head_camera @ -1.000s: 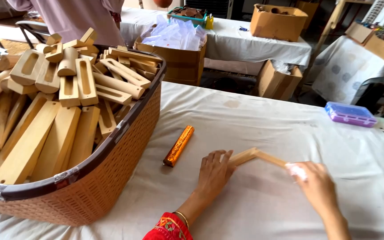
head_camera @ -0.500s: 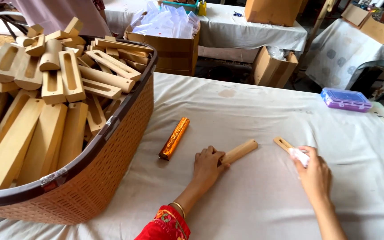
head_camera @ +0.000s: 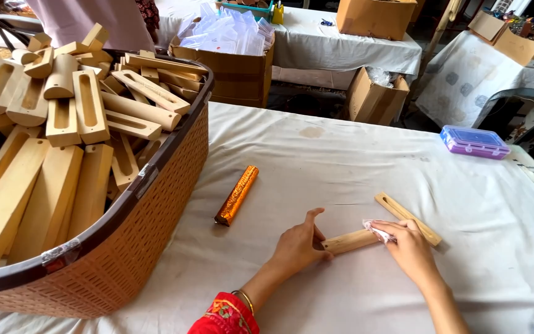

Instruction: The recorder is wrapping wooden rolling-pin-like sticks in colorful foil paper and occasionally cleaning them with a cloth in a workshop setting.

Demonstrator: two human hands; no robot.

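While my left hand (head_camera: 301,242) lies flat on the white tablecloth (head_camera: 341,154), fingers together and thumb raised, its fingertips press the near end of a short wooden block (head_camera: 348,241). My right hand (head_camera: 410,247) is curled palm-down over the block's far end, its fingers pinching a small crumpled white cloth (head_camera: 377,229) against the wood. The block lies flat between both hands, touching each. A second, slotted wooden piece (head_camera: 406,216) lies flat just beyond my right hand, angled away. An orange foil-wrapped roll (head_camera: 237,195) lies apart to the left, near the brown woven basket (head_camera: 149,247) heaped with wooden pieces (head_camera: 63,124).
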